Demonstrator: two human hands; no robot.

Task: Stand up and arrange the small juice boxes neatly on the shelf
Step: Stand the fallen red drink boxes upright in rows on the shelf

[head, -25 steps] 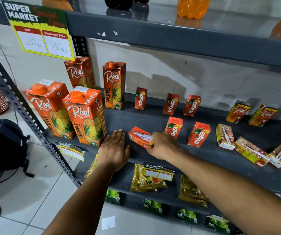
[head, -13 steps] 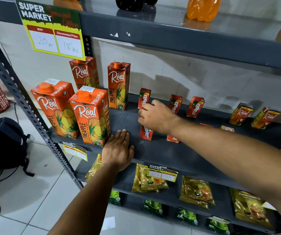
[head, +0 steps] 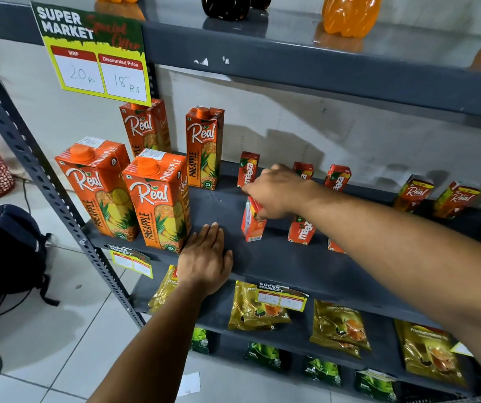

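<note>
- A small red juice box (head: 252,221) stands upright on the grey shelf (head: 285,263), long axis vertical, directly under the right hand (head: 277,193).
- The right hand pinches its top from above, fingers closed on it, arm reaching in from the right.
- The left hand (head: 205,257) lies flat and open, holding nothing, nearer the shelf's front edge, left of the box.
- 1 more small box (head: 301,229) stands just right.

A small red-and-orange cardboard juice box (head: 252,225) stands upright at the front of the grey metal shelf (head: 277,257), gripped at its top. A matching Maaza box (head: 301,231) stands just beside it; three more (head: 248,169) stand upright along the back.
</note>
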